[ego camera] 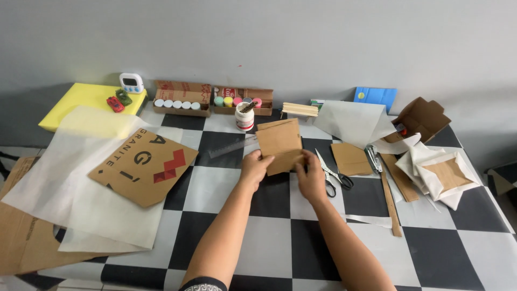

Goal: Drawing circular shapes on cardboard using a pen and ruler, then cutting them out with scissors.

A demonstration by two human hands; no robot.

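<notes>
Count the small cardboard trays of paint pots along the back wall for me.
2, side by side at the back edge of the checkered table: the left tray holds white-lidded pots, the right tray holds coloured ones. Others may be hidden behind the paper sheets.

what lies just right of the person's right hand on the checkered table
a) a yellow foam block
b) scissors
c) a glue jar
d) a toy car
b: the scissors with black handles lie on the table just beside the right hand, which with the left hand holds a folded cardboard piece.
</notes>
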